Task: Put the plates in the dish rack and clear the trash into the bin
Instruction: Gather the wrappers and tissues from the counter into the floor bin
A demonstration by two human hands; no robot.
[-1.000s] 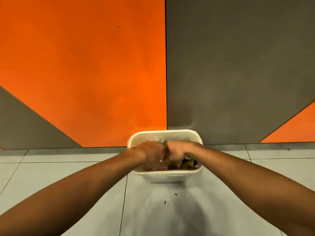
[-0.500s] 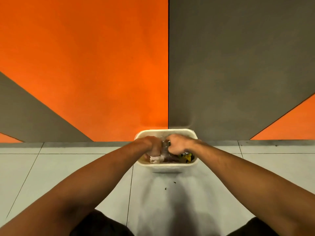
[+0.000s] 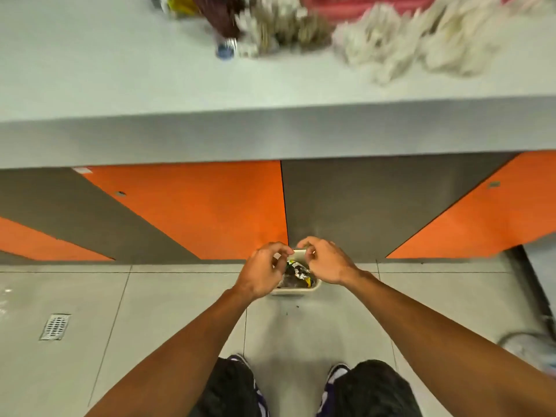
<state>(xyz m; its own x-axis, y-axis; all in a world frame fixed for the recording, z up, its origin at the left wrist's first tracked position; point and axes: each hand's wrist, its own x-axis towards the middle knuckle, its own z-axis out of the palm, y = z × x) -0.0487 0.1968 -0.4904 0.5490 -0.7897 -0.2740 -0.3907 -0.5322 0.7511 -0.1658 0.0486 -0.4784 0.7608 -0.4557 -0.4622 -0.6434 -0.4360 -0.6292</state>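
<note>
- Now, left hand [image 3: 261,270] and right hand [image 3: 326,260] over the bin [image 3: 296,291], fingers loosely curled, nothing pinched.
- Down on the floor [image 3: 180,311], wrappers [image 3: 296,272] heaped inside.
- Up on the desk [image 3: 120,85] — crumpled paper [image 3: 406,43], probably light and soft; best scooped by the bulk.

Bin [image 3: 296,291]: smooth matt plastic. Trash [image 3: 298,270] inside: crinkly, shiny wrappers. Bench [image 3: 120,85]: smooth, matt. Wads [image 3: 406,46] on it: crumpled paper, blurry. Floor tiles [image 3: 180,296]: smooth, slight sheen. Drain grate [image 3: 55,326]: metal.

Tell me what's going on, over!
Left hand and right hand hover over bin, nothing seen held. Trash sits inside. More litter waits on counter. Nothing blocks the bin.
</note>
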